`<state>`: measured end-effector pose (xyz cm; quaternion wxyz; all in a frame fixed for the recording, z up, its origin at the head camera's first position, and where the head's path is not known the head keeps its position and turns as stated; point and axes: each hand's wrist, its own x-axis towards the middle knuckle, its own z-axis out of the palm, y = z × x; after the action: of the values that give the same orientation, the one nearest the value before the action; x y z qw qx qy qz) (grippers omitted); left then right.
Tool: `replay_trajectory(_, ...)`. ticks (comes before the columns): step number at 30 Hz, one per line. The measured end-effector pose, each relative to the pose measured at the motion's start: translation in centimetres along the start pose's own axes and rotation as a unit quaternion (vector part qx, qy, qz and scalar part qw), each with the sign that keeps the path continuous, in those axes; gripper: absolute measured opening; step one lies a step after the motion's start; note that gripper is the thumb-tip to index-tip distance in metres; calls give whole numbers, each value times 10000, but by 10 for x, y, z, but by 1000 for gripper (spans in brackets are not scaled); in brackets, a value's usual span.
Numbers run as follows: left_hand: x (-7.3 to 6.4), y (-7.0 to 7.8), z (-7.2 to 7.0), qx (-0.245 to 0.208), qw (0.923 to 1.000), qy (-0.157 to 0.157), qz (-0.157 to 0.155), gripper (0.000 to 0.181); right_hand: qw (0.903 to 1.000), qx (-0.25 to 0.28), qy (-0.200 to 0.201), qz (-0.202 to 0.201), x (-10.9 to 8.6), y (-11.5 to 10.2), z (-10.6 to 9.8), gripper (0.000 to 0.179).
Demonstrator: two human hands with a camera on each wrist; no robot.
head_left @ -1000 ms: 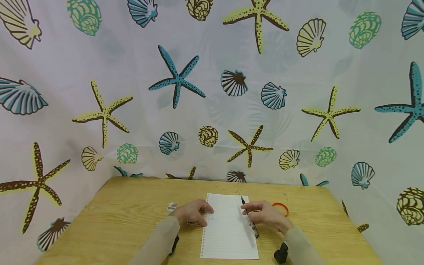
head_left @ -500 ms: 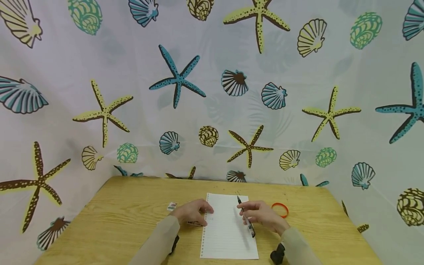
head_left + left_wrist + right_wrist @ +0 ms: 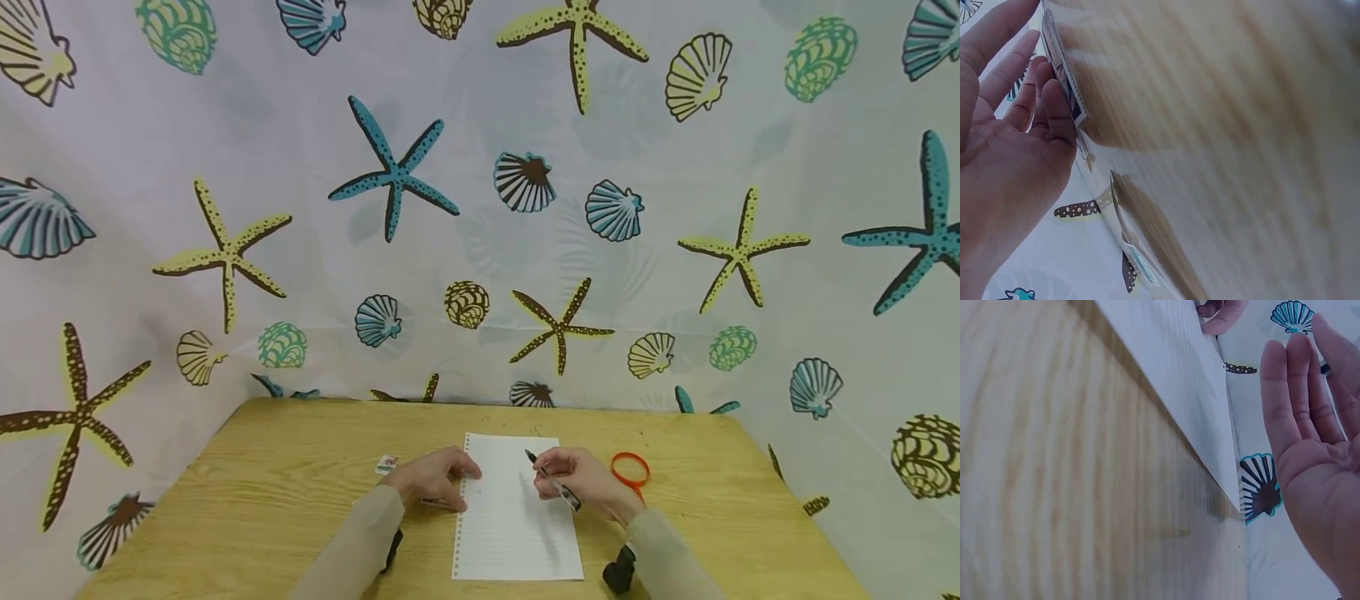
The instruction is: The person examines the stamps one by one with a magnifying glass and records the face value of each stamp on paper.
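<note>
A sheet of lined paper (image 3: 517, 533) with punched holes down its left edge lies on the wooden table. My left hand (image 3: 431, 477) rests at that edge, fingers loosely bent, thumb and fingertips on the paper. Faint small marks show on the sheet beside it. Above the right part of the paper, my right hand (image 3: 581, 477) holds a pen (image 3: 567, 496) with a clear barrel and dark ends, its tip pointing up and left. In the left wrist view, a small picture with a perforated edge, like a stamp (image 3: 1065, 72), lies by my left fingers.
A red ring with a thin red stem (image 3: 630, 469) lies right of the paper, partly behind my right hand. Another small stamp-like piece (image 3: 387, 464) sits beyond my left hand. A cloth with shells and starfish (image 3: 480, 250) hangs around the table (image 3: 285, 467).
My right hand has moved left over the paper, and the pen has turned to lean further left. More of the red ring shows. My left hand has stayed in place.
</note>
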<state>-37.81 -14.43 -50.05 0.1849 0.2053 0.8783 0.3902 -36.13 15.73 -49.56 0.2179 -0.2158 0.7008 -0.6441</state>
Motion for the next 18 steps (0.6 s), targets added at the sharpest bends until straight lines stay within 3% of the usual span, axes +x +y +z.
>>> replay_trajectory(6, 5, 5, -1, 97, 9999, 23, 19, 48, 9986, -161, 485, -137, 2, -12, 4, 23)
replay_trajectory(10, 6, 6, -1, 183, 9998, 78, 8, 47, 9971, -233, 723, -55, 8, -10, 4, 25)
replay_trajectory(14, 5, 5, 0, 201, 9997, 49, -88, 46, 9980, -132, 616, 8, 13, -5, 9, 36)
replay_trajectory(18, 5, 3, 2, 307, 9995, 34, -93, 46, 9989, 185, 416, 75, 17, -5, 15, 30)
